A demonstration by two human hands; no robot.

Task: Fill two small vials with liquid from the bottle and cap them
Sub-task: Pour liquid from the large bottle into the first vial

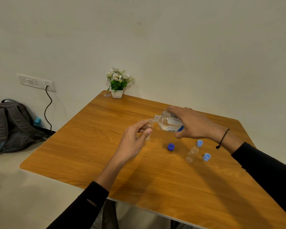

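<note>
My right hand (195, 123) grips a clear plastic bottle (168, 123) tipped to the left, its open neck touching the mouth of a small clear vial (150, 127). My left hand (135, 139) pinches that vial upright above the wooden table (106, 146). A second clear vial (192, 154) stands uncapped on the table to the right. Two light blue caps (199, 143) (206, 157) lie beside it. A dark blue cap (171, 147) lies between my hands.
A small white pot of white flowers (117, 83) stands at the table's far corner by the wall. A grey backpack (12, 124) lies on the floor at the left, below a wall socket with a black cable (48, 109).
</note>
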